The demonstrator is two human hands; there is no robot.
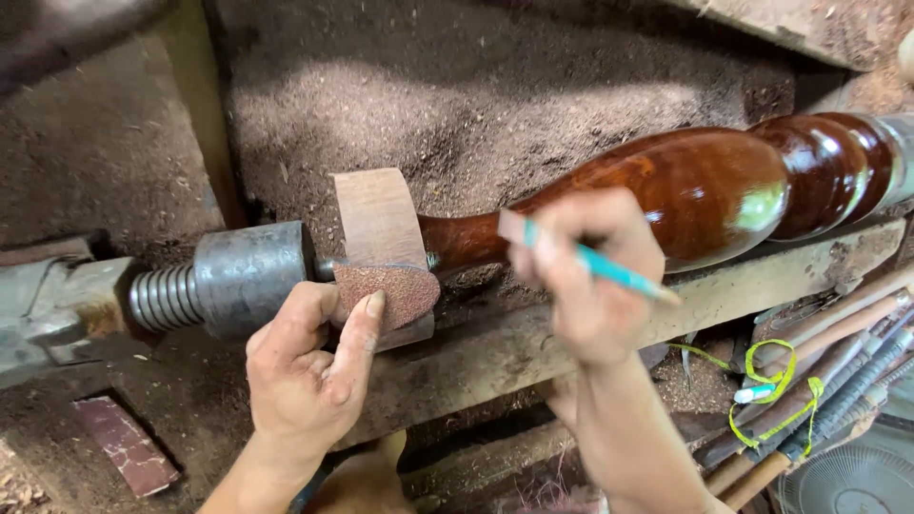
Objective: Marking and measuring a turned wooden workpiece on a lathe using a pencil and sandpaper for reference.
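A reddish-brown sandpaper scrap [388,290] is being pinched by the left hand [305,366] against a pale wooden end block [379,221]; a teal pencil [595,266] is being gripped by the right hand [590,276] beside the glossy dark-brown turned wooden spindle [705,186] mounted on the lathe.

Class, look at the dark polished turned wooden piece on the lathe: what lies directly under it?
Under the turned wooden piece runs a long wooden rail dusted with sawdust. The right hand, holding a teal pencil, covers part of the rail and the piece's narrow neck.

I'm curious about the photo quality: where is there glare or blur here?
Head view: bright glare patches on the glossy reddish-brown turned wooden spindle; the right hand and its teal pencil look slightly motion-blurred; the left hand looks sharper; sunlight dapples the sawdust behind.
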